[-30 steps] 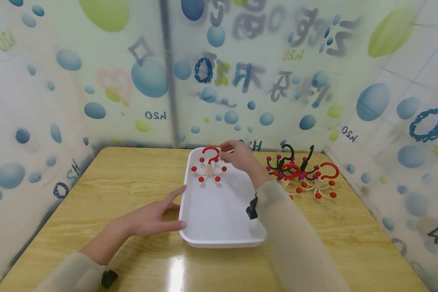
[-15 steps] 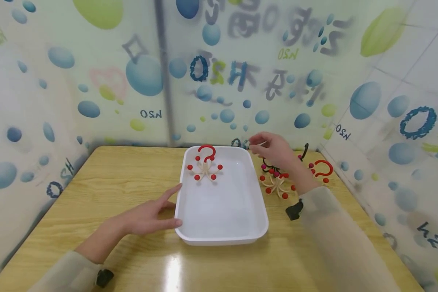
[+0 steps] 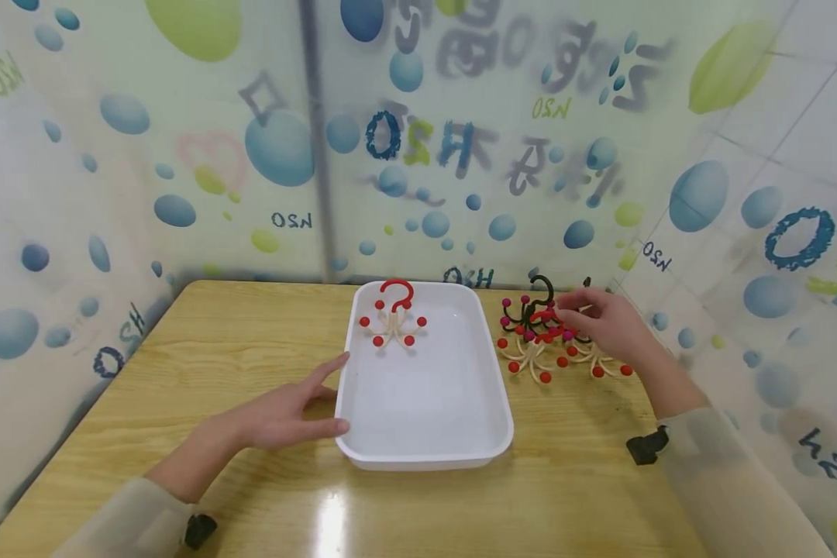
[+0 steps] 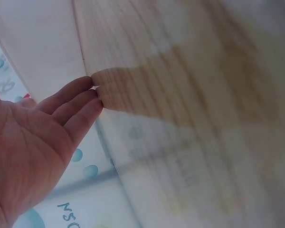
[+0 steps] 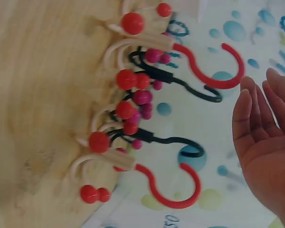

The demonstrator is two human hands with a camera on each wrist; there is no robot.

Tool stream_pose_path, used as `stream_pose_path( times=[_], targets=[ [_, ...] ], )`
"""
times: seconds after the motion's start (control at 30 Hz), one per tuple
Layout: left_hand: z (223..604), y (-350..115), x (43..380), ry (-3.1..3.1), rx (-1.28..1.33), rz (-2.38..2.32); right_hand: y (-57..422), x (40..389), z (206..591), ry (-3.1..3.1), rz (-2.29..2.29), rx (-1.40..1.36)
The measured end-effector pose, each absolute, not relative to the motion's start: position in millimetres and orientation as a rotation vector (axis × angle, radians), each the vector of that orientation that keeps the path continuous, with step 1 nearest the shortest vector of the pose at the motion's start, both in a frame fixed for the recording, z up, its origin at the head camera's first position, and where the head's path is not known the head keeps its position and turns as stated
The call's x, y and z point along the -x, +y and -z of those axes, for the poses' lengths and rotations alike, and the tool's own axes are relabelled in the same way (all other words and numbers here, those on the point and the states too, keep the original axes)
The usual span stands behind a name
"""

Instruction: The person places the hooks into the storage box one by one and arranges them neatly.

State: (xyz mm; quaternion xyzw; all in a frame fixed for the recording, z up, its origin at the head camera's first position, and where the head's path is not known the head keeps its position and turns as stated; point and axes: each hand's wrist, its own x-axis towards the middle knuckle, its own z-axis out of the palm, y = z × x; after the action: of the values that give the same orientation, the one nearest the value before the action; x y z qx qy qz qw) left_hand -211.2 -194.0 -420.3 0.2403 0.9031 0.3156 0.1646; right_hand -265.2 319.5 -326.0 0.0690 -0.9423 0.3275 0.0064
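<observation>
On a pale wood-grain table (image 3: 265,337), I see a person's left hand (image 3: 275,418) resting at the left rim of a white, round-cornered rectangular tray (image 3: 428,463). Its thumb and fingers are extended and spread, touching the rim without curling round it. Inside the tray, towards the far left corner, stands a cream-legged claw with a red hooked handle and red ball tips (image 3: 394,324).

Right of the tray I count four more such claws, clustered close together. Two match the first: one nearer the tray (image 3: 532,350), one farther right (image 5: 115,158). Behind them are two black claws with magenta ball tips, a left one (image 3: 528,314) and a right one (image 5: 141,135). All four hooks point up.

The right hand (image 3: 603,319) hovers over this cluster, fingers loosely extended and gripping nothing. From its wrist camera, I find the fingertips just beside the red hook nearer the tray; I cannot tell whether they touch it. Both sleeves are light beige.
</observation>
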Motion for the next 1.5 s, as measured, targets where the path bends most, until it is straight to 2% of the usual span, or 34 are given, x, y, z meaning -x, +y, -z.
stream_pose_path(
  times=[0.33, 0.67, 1.1, 1.5],
  targets=[
    [419.4, -193.8, 208.3, 2.558, -0.608, -0.908, 336.2, 268.0, 364.3, -2.933, -1.201, -0.104],
    [419.9, -193.5, 212.4, 2.567, -0.662, -0.903, 333.1, 268.5, 377.0, -2.818, -1.316, -0.094],
    [419.0, -191.7, 211.0, 2.543, -0.616, -0.913, 326.9, 266.3, 378.5, -2.794, -1.345, -0.061],
    [419.6, -191.8, 212.0, 2.553, -0.598, -0.896, 311.0, 261.9, 349.4, -2.679, -1.321, -0.177]
  ],
)
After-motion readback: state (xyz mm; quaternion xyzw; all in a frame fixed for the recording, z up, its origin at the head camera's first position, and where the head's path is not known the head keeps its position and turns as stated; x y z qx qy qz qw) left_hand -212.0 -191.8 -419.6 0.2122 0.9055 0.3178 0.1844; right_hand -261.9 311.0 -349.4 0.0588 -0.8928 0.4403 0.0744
